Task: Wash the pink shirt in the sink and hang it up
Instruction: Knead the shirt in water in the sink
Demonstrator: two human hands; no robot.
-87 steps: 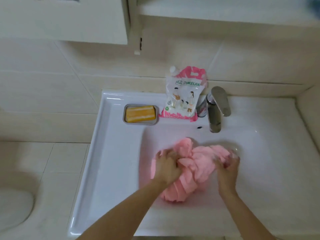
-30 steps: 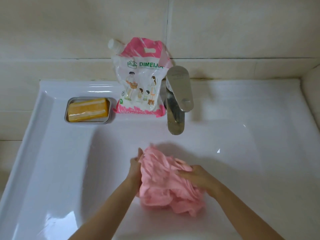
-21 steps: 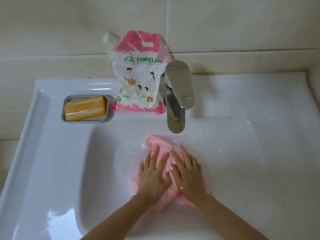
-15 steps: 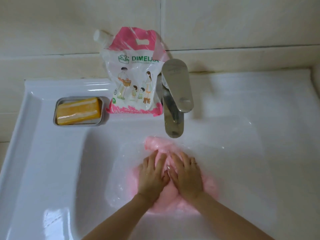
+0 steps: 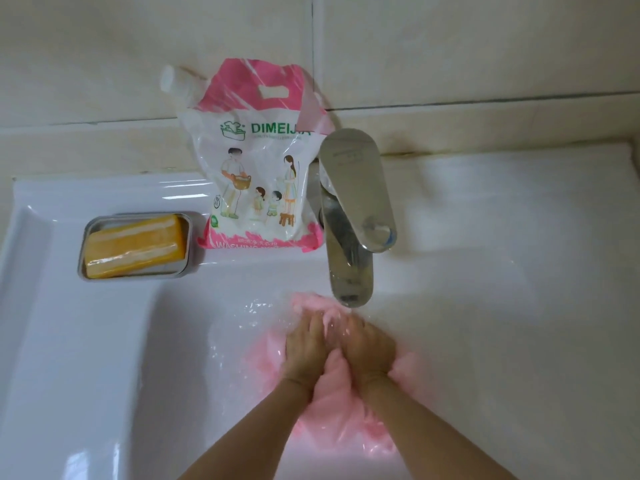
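The pink shirt (image 5: pixel 341 431) lies wet and bunched in the water in the white sink (image 5: pixel 79 358), just below the faucet spout. My left hand (image 5: pixel 304 348) and my right hand (image 5: pixel 369 346) sit side by side on top of it, fingers pointing toward the faucet and curled into the fabric. A fold of cloth bulges up between my wrists. Water ripples around my fingertips, which are blurred. Most of the shirt's middle is hidden under my hands.
A chrome faucet (image 5: pixel 351 216) stands at the back of the basin, directly above my fingers. A pink and white detergent pouch (image 5: pixel 258 174) leans on the tiled wall. An orange soap bar (image 5: pixel 133 245) lies in a metal dish (image 5: pixel 85 271) at the back left.
My hands lay flat on the shirt half a second ago; now the fingers have curled into the fabric and bunched it between the wrists. The view has shifted slightly.
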